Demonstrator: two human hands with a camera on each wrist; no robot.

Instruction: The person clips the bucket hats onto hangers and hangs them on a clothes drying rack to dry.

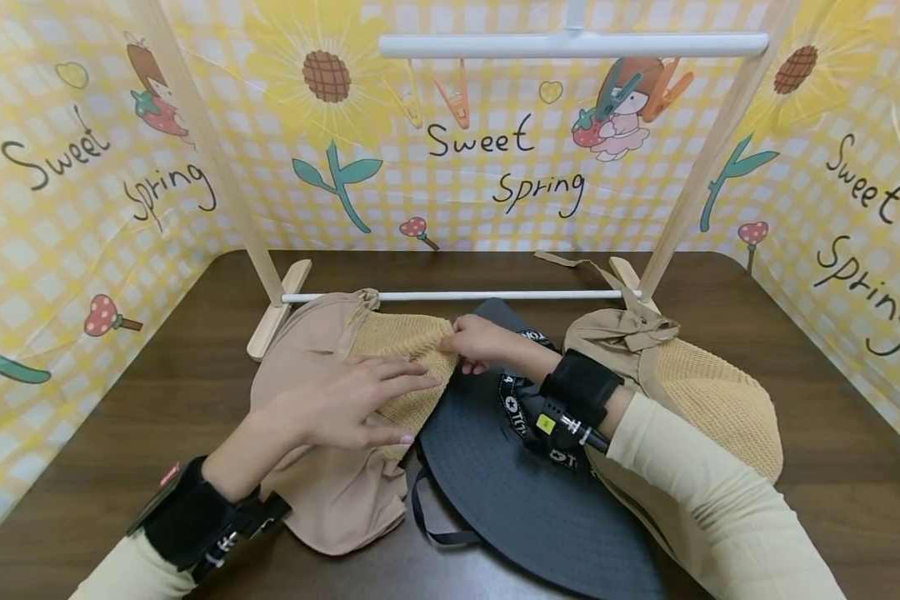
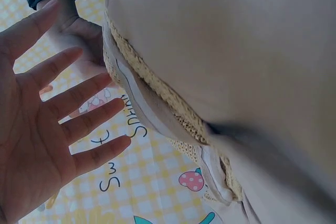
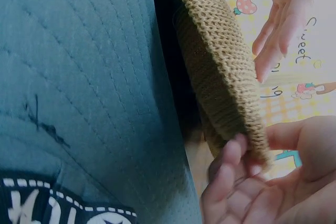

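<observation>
On the left lies a beige fabric hat (image 1: 322, 492) with a tan knitted part (image 1: 393, 333). My right hand (image 1: 487, 342) pinches the rim of that knitted part between thumb and fingers; the right wrist view shows the knit edge (image 3: 231, 51) standing up from the grip. Over the same hat is my left hand (image 1: 360, 400), its fingers straight and spread, holding nothing. A dark wide-brimmed hat (image 1: 495, 492) with black lettered ribbon lies beside it, partly under my right arm. Another beige hat with a knitted part (image 1: 720, 400) sits on the right, partly covered by my forearm.
A wooden rack stands at the back, with a white lower bar (image 1: 457, 296) and a white upper bar (image 1: 570, 46). From the upper bar hang several clothespins, among them an orange one (image 1: 461, 104) and a teal one (image 1: 617, 98). A patterned cloth surrounds the brown table (image 1: 157, 467).
</observation>
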